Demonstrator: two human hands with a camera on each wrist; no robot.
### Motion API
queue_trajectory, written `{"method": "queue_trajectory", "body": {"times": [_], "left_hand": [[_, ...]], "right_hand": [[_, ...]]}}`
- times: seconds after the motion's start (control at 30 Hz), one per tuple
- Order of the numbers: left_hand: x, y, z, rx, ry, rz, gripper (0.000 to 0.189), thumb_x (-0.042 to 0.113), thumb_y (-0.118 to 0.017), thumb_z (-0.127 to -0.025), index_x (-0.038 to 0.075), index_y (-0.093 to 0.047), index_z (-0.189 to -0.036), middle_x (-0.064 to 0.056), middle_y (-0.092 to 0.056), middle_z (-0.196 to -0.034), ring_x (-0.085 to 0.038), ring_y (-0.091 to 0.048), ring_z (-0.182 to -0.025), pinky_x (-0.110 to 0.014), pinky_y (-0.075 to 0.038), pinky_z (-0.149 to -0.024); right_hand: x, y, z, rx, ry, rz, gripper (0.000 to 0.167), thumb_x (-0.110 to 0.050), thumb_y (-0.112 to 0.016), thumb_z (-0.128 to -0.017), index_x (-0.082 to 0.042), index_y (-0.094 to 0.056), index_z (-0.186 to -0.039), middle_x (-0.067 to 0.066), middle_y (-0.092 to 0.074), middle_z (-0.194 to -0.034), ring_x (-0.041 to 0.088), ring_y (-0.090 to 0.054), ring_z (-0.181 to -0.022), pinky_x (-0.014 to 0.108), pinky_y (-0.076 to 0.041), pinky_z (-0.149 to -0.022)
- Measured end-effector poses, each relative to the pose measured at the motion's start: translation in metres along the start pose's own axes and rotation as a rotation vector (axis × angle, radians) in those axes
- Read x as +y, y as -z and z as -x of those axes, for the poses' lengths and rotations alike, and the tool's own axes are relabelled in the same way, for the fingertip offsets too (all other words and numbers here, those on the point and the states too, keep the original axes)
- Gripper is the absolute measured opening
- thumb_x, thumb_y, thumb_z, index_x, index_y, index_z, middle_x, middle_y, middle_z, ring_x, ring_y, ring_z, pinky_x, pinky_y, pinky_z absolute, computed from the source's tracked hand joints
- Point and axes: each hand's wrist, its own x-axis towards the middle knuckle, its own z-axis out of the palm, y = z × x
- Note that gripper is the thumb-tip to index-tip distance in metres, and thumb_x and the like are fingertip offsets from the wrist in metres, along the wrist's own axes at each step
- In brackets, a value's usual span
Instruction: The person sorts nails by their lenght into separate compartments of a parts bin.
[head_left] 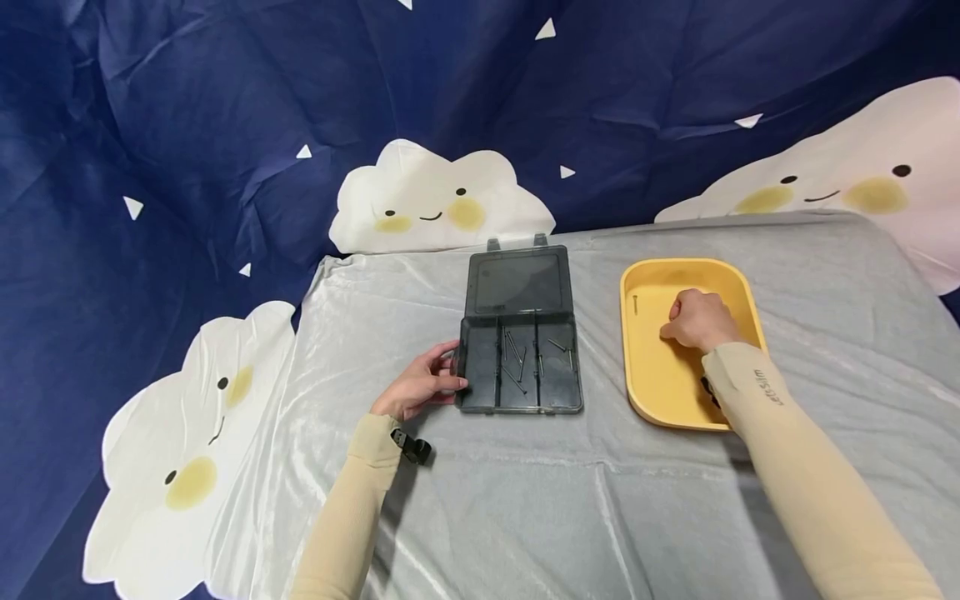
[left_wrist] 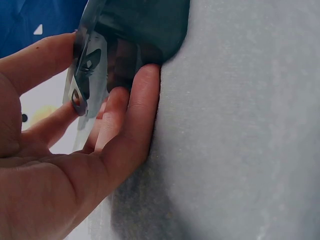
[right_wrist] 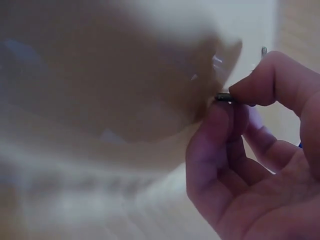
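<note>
A dark translucent compartment box lies with its lid folded back. Several metal screws are in its middle and right compartments. My left hand grips the left side of the box, thumb over the rim and other fingers against the outer wall. To the right is a yellow tray; inside it, my right hand pinches a screw between thumb and fingertips. Most of that screw is hidden by the fingers. Another screw rests near the tray's left wall.
Grey cloth covers the table and is creased toward the front. Behind and to the left hangs a dark blue curtain printed with white clouds. The tray's raised wall surrounds the right hand.
</note>
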Motion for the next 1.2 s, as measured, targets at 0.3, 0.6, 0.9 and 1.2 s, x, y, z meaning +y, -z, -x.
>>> {"method": "queue_trajectory", "body": {"times": [0.3, 0.6, 0.9, 1.2], "left_hand": [[0.0, -0.001, 0.001, -0.008, -0.001, -0.005, 0.08, -0.005, -0.068, -0.084, 0.025, -0.033, -0.15, -0.016, -0.05, -0.126, -0.017, -0.065, -0.087, -0.028, -0.056, -0.064], [0.001, -0.002, 0.002, -0.005, -0.003, 0.003, 0.08, -0.006, -0.068, -0.083, 0.025, -0.035, -0.15, -0.016, -0.05, -0.124, -0.017, -0.065, -0.084, -0.026, -0.055, -0.062], [0.001, -0.002, 0.002, -0.007, -0.007, 0.012, 0.081, -0.006, -0.068, -0.083, 0.024, -0.034, -0.15, -0.014, -0.051, -0.12, -0.016, -0.065, -0.083, -0.026, -0.055, -0.061], [0.001, -0.003, 0.002, -0.005, -0.005, 0.018, 0.082, -0.008, -0.068, -0.082, 0.024, -0.034, -0.15, -0.015, -0.051, -0.121, -0.017, -0.064, -0.083, -0.026, -0.056, -0.061]], "right_hand": [[-0.001, 0.01, 0.006, 0.028, -0.005, -0.011, 0.028, -0.019, -0.073, -0.077, -0.003, -0.053, -0.085, 0.013, -0.053, -0.08, 0.032, -0.049, -0.08, 0.032, -0.037, -0.064], [0.0, 0.019, 0.012, 0.079, 0.009, -0.035, 0.025, -0.018, -0.071, -0.075, -0.004, -0.053, -0.085, 0.013, -0.053, -0.08, 0.032, -0.049, -0.081, 0.032, -0.037, -0.064], [-0.001, 0.029, 0.02, 0.118, 0.019, -0.111, 0.024, -0.019, -0.069, -0.078, -0.003, -0.056, -0.089, 0.009, -0.056, -0.073, 0.031, -0.049, -0.08, 0.031, -0.037, -0.062], [-0.007, 0.041, 0.025, 0.168, 0.049, -0.134, 0.026, -0.022, -0.07, -0.08, -0.002, -0.058, -0.093, 0.012, -0.061, -0.077, 0.034, -0.05, -0.083, 0.033, -0.037, -0.065]]}}
